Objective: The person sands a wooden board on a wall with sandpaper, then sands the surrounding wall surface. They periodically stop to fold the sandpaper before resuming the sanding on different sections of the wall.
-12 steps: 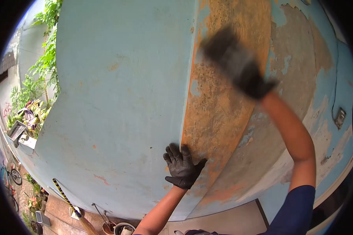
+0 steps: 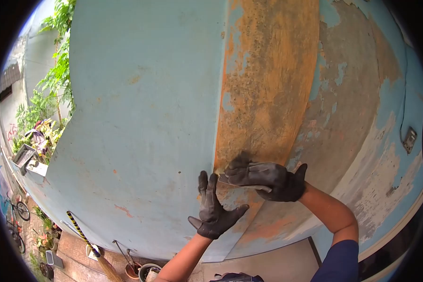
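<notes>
My right hand (image 2: pixel 261 178), in a black glove, lies with its fingers extended over the lower part of the peeling orange strip (image 2: pixel 263 103) of wall. A thin sheet, looking like sandpaper (image 2: pixel 246 186), is held under the palm, and only its edge shows along the glove's lower side. Dark blur lies just above those fingers. Close by on the left, my left hand (image 2: pixel 214 211), also gloved in black, rests at the wall with fingers and thumb spread. Its fingertips are beside the right hand's fingertips, near the boundary between the orange strip and the pale blue wall (image 2: pixel 141 117).
Bare grey plaster (image 2: pixel 348 84) with flaking blue paint borders the strip on the right. A switch box (image 2: pixel 409 140) hangs on a cable at far right. Below left stand a broom (image 2: pixel 105 265) and plant pots (image 2: pixel 132 270). Greenery (image 2: pixel 58 70) and a bicycle (image 2: pixel 21 210) are beyond the wall's left edge.
My right hand has swept down and left from high on the orange strip to beside my left hand. The left hand has shifted slightly and turned, its fingers still spread.
</notes>
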The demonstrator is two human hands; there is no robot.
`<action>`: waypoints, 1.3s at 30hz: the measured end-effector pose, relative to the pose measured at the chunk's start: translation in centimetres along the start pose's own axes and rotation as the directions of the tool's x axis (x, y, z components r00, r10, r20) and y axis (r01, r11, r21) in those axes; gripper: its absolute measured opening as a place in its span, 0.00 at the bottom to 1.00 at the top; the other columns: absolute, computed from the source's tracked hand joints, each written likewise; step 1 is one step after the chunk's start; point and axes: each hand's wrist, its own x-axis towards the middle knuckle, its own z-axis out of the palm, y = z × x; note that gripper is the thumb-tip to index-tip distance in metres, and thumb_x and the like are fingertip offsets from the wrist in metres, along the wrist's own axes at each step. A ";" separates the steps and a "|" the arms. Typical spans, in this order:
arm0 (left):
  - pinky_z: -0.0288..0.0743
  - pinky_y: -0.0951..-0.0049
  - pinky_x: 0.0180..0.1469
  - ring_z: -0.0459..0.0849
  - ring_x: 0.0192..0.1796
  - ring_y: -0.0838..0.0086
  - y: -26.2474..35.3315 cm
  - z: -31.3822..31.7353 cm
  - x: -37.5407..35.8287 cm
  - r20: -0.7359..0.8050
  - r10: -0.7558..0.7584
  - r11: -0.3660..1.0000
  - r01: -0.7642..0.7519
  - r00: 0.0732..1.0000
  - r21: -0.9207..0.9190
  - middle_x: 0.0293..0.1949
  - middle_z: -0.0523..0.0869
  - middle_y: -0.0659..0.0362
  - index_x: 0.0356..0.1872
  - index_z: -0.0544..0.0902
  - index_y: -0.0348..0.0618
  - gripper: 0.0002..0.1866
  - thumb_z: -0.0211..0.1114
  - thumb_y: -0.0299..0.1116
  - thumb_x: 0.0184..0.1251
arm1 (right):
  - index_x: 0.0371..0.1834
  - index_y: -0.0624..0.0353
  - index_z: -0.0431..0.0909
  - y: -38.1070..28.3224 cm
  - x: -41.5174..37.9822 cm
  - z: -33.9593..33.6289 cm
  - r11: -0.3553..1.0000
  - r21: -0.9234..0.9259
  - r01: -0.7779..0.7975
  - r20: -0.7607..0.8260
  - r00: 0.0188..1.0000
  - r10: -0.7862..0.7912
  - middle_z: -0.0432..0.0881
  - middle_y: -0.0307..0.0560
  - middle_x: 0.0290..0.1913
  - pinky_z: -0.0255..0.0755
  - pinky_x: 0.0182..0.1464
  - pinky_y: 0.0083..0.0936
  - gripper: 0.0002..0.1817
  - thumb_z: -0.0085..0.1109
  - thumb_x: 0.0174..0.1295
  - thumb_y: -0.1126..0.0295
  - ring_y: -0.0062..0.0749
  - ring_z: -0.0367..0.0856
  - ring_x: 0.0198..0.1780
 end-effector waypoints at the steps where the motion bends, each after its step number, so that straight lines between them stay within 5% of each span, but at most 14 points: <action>1: 0.61 0.46 0.80 0.55 0.84 0.40 0.4 -0.2 0.0 0.007 0.000 1.000 0.000 1.000 0.009 0.78 0.63 0.35 0.82 0.52 0.31 0.62 0.86 0.38 0.52 | 0.67 0.46 0.83 -0.7 -2.1 -0.2 0.996 -0.068 -0.059 -0.039 0.998 0.057 0.85 0.44 0.61 0.76 0.70 0.34 0.22 0.63 0.70 0.68 0.35 0.83 0.64; 3: 0.69 0.57 0.76 0.70 0.78 0.56 1.0 -0.6 0.3 0.242 -0.192 0.890 0.273 0.951 -0.364 0.74 0.71 0.44 0.78 0.59 0.33 0.53 0.84 0.34 0.55 | 0.69 0.46 0.82 -1.7 -3.0 -0.8 0.985 -0.120 -0.125 -0.095 0.989 0.114 0.85 0.45 0.64 0.76 0.69 0.36 0.24 0.66 0.68 0.68 0.35 0.82 0.66; 5: 0.75 0.65 0.71 0.81 0.67 0.66 3.9 -2.7 3.7 0.265 -0.253 0.902 0.326 0.930 -0.283 0.68 0.80 0.50 0.69 0.72 0.34 0.39 0.82 0.29 0.58 | 0.70 0.49 0.81 -2.6 -1.4 -3.0 0.660 0.694 -0.288 0.144 0.954 0.264 0.80 0.47 0.72 0.76 0.68 0.39 0.27 0.70 0.67 0.66 0.38 0.81 0.70; 6: 0.77 0.65 0.68 0.82 0.65 0.68 3.7 -3.3 4.6 0.463 -0.270 0.875 0.416 0.844 -0.248 0.64 0.83 0.52 0.66 0.77 0.36 0.34 0.81 0.30 0.59 | 0.70 0.49 0.81 -2.4 -2.5 -2.3 0.658 0.699 -0.280 0.137 0.956 0.261 0.80 0.47 0.72 0.76 0.68 0.39 0.27 0.70 0.67 0.66 0.38 0.81 0.70; 7: 0.79 0.66 0.66 0.83 0.62 0.70 3.6 -3.7 5.0 0.638 -0.274 0.845 0.497 0.719 -0.197 0.60 0.86 0.54 0.64 0.81 0.37 0.30 0.80 0.30 0.59 | 0.69 0.52 0.81 -1.9 -4.3 -1.0 0.875 0.455 -0.163 -0.073 0.973 0.219 0.80 0.49 0.73 0.77 0.67 0.38 0.27 0.70 0.64 0.71 0.39 0.80 0.70; 9: 0.79 0.67 0.64 0.84 0.61 0.71 3.5 -4.5 5.2 0.607 -0.214 0.890 0.409 0.765 -0.203 0.60 0.86 0.54 0.65 0.81 0.38 0.29 0.78 0.32 0.62 | 0.68 0.54 0.81 -1.7 -4.8 -1.4 0.988 0.142 -0.067 -0.263 0.959 0.103 0.79 0.51 0.74 0.78 0.66 0.37 0.29 0.70 0.62 0.77 0.41 0.80 0.71; 11: 0.81 0.68 0.62 0.85 0.59 0.74 3.5 -4.8 5.5 0.543 -0.070 0.952 0.218 0.837 -0.214 0.60 0.87 0.55 0.68 0.81 0.39 0.28 0.74 0.35 0.69 | 0.72 0.55 0.78 -1.6 -2.4 -4.9 0.649 0.677 -0.347 0.004 0.883 0.469 0.76 0.53 0.76 0.75 0.70 0.36 0.31 0.70 0.63 0.76 0.45 0.77 0.74; 13: 0.80 0.64 0.62 0.85 0.61 0.67 5.5 -4.1 6.9 0.098 -0.042 0.953 0.070 0.994 -0.294 0.65 0.84 0.52 0.71 0.76 0.34 0.23 0.61 0.30 0.81 | 0.76 0.57 0.73 2.0 -4.3 -3.8 0.733 0.632 -0.252 -0.159 0.883 0.441 0.74 0.58 0.77 0.69 0.76 0.44 0.31 0.66 0.72 0.59 0.55 0.71 0.79; 15: 0.76 0.61 0.68 0.84 0.64 0.60 7.0 -4.4 10.7 -0.224 0.115 0.938 -0.032 0.968 0.345 0.67 0.82 0.48 0.71 0.75 0.30 0.22 0.57 0.31 0.83 | 0.76 0.57 0.73 4.0 -5.0 -3.8 0.900 0.081 -0.428 -0.534 0.744 0.401 0.70 0.61 0.79 0.64 0.79 0.50 0.30 0.62 0.73 0.62 0.61 0.65 0.81; 17: 0.70 0.62 0.75 0.79 0.70 0.58 5.8 -1.7 14.6 -0.372 0.307 0.932 -0.197 0.876 0.304 0.73 0.77 0.49 0.77 0.68 0.33 0.26 0.55 0.32 0.84 | 0.76 0.57 0.73 5.6 -5.4 -1.4 0.891 -0.009 -0.454 -0.560 0.741 0.372 0.68 0.62 0.80 0.60 0.80 0.54 0.29 0.62 0.72 0.63 0.63 0.61 0.82; 19: 0.55 0.42 0.82 0.60 0.83 0.38 3.4 0.9 17.1 -0.087 0.532 0.747 -0.419 0.842 0.516 0.81 0.61 0.34 0.83 0.58 0.34 0.43 0.66 0.40 0.74 | 0.76 0.56 0.73 6.4 -5.8 0.6 0.872 -0.103 -0.479 -0.583 0.739 0.338 0.65 0.64 0.81 0.56 0.81 0.58 0.29 0.61 0.71 0.65 0.66 0.57 0.84; 21: 0.55 0.37 0.81 0.59 0.82 0.33 4.2 2.9 17.0 0.032 0.355 0.578 -0.246 0.934 0.778 0.81 0.61 0.32 0.82 0.60 0.37 0.46 0.71 0.40 0.68 | 0.75 0.54 0.75 6.2 -6.3 2.1 0.855 -0.137 -0.500 -0.550 0.756 0.354 0.62 0.64 0.82 0.51 0.80 0.66 0.30 0.64 0.68 0.66 0.71 0.53 0.84; 31: 0.53 0.37 0.82 0.53 0.84 0.33 3.7 4.2 17.2 -0.027 0.422 0.594 -0.254 0.906 0.763 0.82 0.58 0.34 0.84 0.59 0.39 0.50 0.77 0.35 0.62 | 0.70 0.49 0.78 7.5 -7.4 5.8 0.892 -0.162 -0.422 -0.659 0.719 0.220 0.73 0.59 0.74 0.61 0.74 0.69 0.30 0.67 0.62 0.68 0.70 0.65 0.76; 39: 0.66 0.48 0.80 0.74 0.77 0.50 4.2 2.4 16.3 -0.052 0.494 0.678 -0.346 0.868 0.649 0.70 0.82 0.48 0.70 0.81 0.43 0.34 0.73 0.16 0.59 | 0.72 0.45 0.77 8.6 -7.7 6.8 0.901 -0.173 -0.397 -0.705 0.689 0.168 0.75 0.54 0.73 0.63 0.72 0.69 0.30 0.65 0.64 0.65 0.67 0.67 0.74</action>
